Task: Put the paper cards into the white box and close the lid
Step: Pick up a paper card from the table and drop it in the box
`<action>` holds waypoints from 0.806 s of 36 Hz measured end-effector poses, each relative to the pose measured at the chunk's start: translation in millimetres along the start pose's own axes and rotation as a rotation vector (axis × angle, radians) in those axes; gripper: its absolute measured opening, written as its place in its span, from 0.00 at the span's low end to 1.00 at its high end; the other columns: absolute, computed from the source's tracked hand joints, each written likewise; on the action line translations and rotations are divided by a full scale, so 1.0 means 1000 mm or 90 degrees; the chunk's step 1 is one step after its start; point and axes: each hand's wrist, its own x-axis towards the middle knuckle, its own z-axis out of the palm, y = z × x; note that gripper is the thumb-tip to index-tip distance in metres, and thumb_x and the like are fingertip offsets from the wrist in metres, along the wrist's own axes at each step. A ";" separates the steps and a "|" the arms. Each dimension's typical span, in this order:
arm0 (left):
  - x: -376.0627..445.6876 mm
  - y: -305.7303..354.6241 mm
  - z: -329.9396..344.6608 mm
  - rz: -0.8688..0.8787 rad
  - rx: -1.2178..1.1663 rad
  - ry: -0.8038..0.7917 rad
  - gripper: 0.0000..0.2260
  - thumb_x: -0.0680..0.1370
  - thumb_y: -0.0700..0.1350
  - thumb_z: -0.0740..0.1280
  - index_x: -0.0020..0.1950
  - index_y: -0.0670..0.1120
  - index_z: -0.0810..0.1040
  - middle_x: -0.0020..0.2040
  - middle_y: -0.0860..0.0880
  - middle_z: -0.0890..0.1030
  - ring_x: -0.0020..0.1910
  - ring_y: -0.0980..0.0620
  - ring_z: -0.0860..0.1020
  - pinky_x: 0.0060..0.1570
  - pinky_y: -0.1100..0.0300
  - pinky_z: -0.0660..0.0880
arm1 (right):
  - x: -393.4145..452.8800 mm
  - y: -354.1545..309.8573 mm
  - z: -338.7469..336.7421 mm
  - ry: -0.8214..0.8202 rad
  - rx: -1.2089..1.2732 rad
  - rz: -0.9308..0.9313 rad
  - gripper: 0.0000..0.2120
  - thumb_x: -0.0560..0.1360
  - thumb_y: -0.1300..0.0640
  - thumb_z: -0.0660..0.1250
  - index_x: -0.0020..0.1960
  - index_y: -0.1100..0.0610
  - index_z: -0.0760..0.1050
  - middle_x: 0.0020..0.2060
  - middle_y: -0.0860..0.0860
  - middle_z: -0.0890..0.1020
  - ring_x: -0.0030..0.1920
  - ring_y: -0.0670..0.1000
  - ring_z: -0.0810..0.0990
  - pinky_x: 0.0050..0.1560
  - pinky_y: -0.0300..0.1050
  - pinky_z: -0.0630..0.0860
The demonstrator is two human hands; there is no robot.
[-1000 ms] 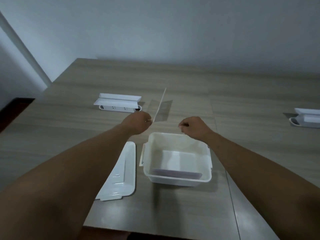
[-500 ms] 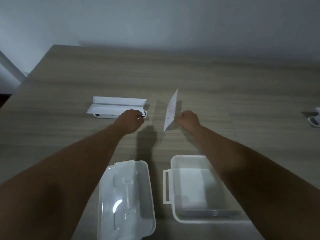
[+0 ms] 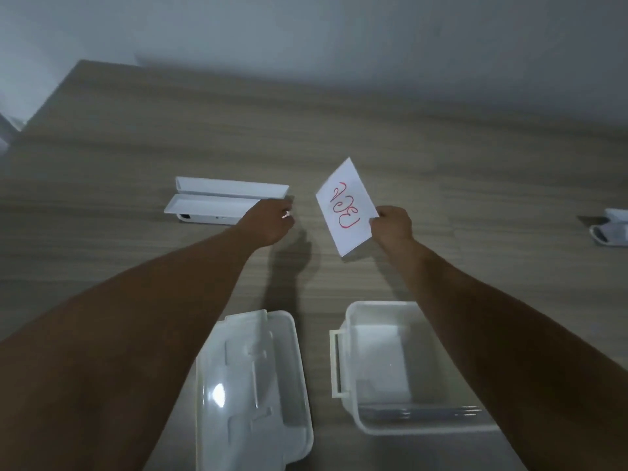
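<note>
One paper card point(image 3: 346, 208), marked in red, is pinched by its right edge in the right hand point(image 3: 390, 229), tilted above the bench point(image 3: 441, 158) beyond the white box point(image 3: 373, 426). Flat white sheets seem to lie inside; its lid point(image 3: 253, 390) rests off, left. The left hand point(image 3: 270, 222), loosely curled, touches a white tray point(image 3: 217, 202). Nothing blocks the box.
</note>
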 end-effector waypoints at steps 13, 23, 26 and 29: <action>-0.072 0.142 -0.017 0.030 -0.355 0.203 0.23 0.76 0.57 0.66 0.66 0.46 0.74 0.54 0.46 0.80 0.51 0.48 0.78 0.48 0.57 0.71 | -0.095 0.026 -0.133 -0.086 0.177 -0.205 0.13 0.74 0.69 0.65 0.57 0.62 0.80 0.46 0.56 0.82 0.45 0.53 0.81 0.48 0.47 0.80; -0.152 0.180 0.028 0.119 -0.304 0.144 0.10 0.69 0.39 0.77 0.48 0.38 0.83 0.43 0.44 0.83 0.42 0.51 0.78 0.44 0.61 0.76 | -0.145 0.098 -0.193 -0.072 0.103 -0.247 0.15 0.73 0.70 0.68 0.59 0.65 0.79 0.51 0.57 0.82 0.50 0.51 0.79 0.53 0.44 0.78; -0.171 0.178 0.046 0.127 -0.234 0.100 0.11 0.69 0.38 0.77 0.49 0.37 0.84 0.43 0.44 0.83 0.42 0.51 0.79 0.44 0.59 0.77 | -0.156 0.117 -0.197 -0.094 0.044 -0.255 0.14 0.72 0.69 0.69 0.57 0.64 0.80 0.53 0.59 0.84 0.50 0.51 0.80 0.56 0.47 0.78; -0.187 0.171 0.064 0.131 -0.167 0.073 0.10 0.69 0.39 0.77 0.48 0.37 0.85 0.43 0.41 0.85 0.41 0.52 0.80 0.46 0.57 0.77 | -0.165 0.133 -0.194 -0.112 -0.013 -0.262 0.13 0.72 0.69 0.68 0.56 0.63 0.81 0.55 0.58 0.83 0.51 0.50 0.80 0.55 0.43 0.75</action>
